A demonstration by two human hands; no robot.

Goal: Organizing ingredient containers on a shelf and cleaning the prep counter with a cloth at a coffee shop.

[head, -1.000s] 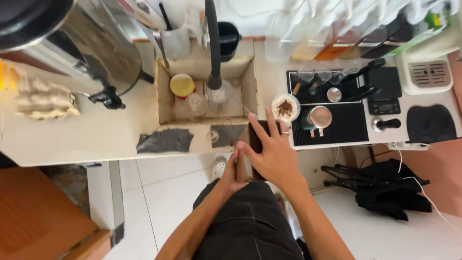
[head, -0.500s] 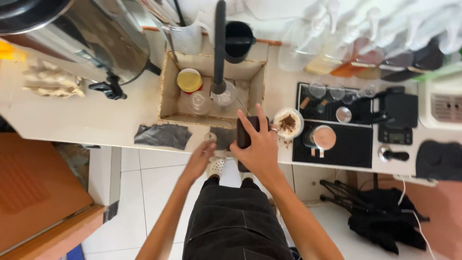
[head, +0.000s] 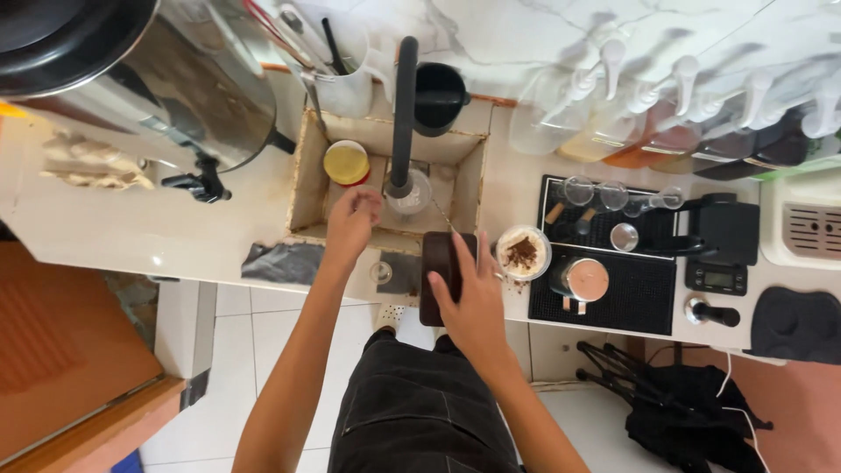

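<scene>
Left hand (head: 352, 223) reached over small square sink (head: 473, 180), fingers loosely curled, right hand (head: 473, 293) laid flat, fingers spread, on dark brown rectangular tray (head: 435, 258), foam-topped cup (head: 523, 252) just beside.

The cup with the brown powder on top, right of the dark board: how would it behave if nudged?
The cup looks full nearly to its rim, so a push would probably slop foam. It stands near the counter's front edge, beside the right hand on the dark board, so a careless bump might tip it. It seems small and probably light.
</scene>
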